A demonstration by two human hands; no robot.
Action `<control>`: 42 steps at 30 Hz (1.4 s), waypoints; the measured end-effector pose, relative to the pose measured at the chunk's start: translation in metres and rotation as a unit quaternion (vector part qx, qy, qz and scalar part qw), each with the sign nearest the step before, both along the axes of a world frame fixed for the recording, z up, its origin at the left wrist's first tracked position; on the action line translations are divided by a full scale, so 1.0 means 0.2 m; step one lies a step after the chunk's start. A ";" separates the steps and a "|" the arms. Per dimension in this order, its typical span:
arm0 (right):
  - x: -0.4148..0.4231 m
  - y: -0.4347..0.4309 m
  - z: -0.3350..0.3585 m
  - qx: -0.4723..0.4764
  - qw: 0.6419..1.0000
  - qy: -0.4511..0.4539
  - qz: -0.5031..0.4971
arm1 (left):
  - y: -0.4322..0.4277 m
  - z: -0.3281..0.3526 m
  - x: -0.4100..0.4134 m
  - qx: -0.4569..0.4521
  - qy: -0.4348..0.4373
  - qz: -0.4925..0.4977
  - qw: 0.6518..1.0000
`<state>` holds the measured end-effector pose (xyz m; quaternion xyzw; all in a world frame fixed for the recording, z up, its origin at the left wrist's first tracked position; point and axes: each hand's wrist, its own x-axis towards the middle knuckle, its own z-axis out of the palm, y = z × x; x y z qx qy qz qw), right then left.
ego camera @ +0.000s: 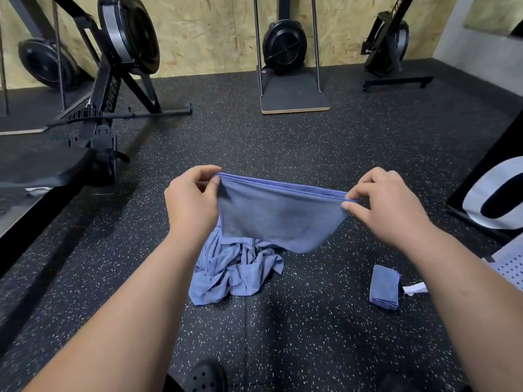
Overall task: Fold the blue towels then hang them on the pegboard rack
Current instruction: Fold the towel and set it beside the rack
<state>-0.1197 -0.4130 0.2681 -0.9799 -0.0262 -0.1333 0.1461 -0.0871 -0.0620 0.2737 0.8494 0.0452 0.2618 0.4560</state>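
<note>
The blue towel (278, 216) is up in the air in front of the person. It is doubled over, its layered top edge stretched taut btwn both hands and the rest sagging in a rounded pouch below. The left hand (192, 199) pinches the towel's left top corner, thumb and fingers curled round the hem. The right hand (387, 205) pinches the right top corner btwn thumb and forefinger. Both forearms are bare.

Under the held towel, on the floor, lies a heap of blue towels (235, 273), crumpled and unfolded. The held towel's lower edge overlaps it in view; whether they touch can't be told. Right of the heap and apart from it, a folded blue towel (384, 287) lies flat as a narrow stack, w/ a small white tag (415, 288) just beside it. Further right, at the frame edge, a corner of a white pegboard panel (509, 267) shows.

The floor (311, 137) is black rubber w/ pale specks. A black perforated clog (208, 376) shows at the bottom edge. At left stands a rowing machine (113, 80). At the back, by the OSB wall (198, 29), are a fan-wheel trainer (284, 46) on a flat base and, further right, a second fan-wheel machine (387, 43). A black board (495, 193) w/ a big white mark sits at right.
</note>
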 end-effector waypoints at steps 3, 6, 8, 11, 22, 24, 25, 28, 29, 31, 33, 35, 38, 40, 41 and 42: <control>0.00 0.01 -0.02 -0.003 0.999 0.020 -0.029 | 0.01 0.00 0.00 0.006 0.003 0.003 1.000; 0.00 0.02 -0.02 0.003 0.998 0.033 -0.054 | 0.01 -0.01 -0.01 0.016 0.016 0.008 1.000; 0.01 0.02 -0.03 0.040 0.998 0.010 -0.046 | 0.02 -0.02 0.00 0.016 0.020 0.004 1.000; 0.01 0.02 -0.01 0.098 0.993 -0.033 -0.054 | 0.04 -0.04 0.01 0.030 0.044 -0.015 0.998; 0.00 0.00 0.08 0.174 0.980 -0.082 -0.057 | 0.07 -0.06 0.02 0.136 0.081 -0.017 0.987; -0.01 -0.01 0.11 0.242 0.968 -0.057 -0.034 | 0.08 -0.06 0.01 0.135 0.082 -0.001 0.988; -0.02 0.00 0.12 0.306 0.951 -0.038 -0.007 | 0.09 -0.06 0.01 0.131 0.083 0.006 0.988; -0.04 0.00 0.17 0.469 0.881 0.003 0.060 | 0.10 -0.06 0.02 0.129 0.088 0.024 0.987; -0.04 -0.01 0.18 0.478 0.877 -0.001 0.056 | 0.11 -0.06 0.02 0.127 0.087 0.024 0.988; -0.02 -0.03 0.15 0.419 0.908 -0.033 0.008 | 0.10 -0.06 0.03 0.127 0.086 0.023 0.988; -0.01 -0.03 0.11 0.344 0.936 -0.047 -0.048 | 0.07 -0.05 0.03 0.122 0.089 0.024 0.988; 0.00 -0.03 0.09 0.346 0.935 -0.040 -0.072 | 0.04 -0.04 0.03 0.054 0.092 0.011 0.994; 0.01 -0.03 0.07 0.375 0.921 -0.051 -0.088 | 0.02 -0.05 0.06 -0.110 0.100 -0.036 0.988; 0.01 -0.03 0.07 0.414 0.904 -0.057 -0.088 | 0.03 -0.05 0.07 -0.161 0.106 -0.055 0.980; 0.01 -0.02 0.08 0.462 0.882 -0.053 -0.077 | 0.03 -0.05 0.08 -0.185 0.111 -0.063 0.975; 0.01 -0.01 0.09 0.517 0.853 -0.040 -0.063 | 0.03 -0.04 0.08 -0.224 0.115 -0.072 0.965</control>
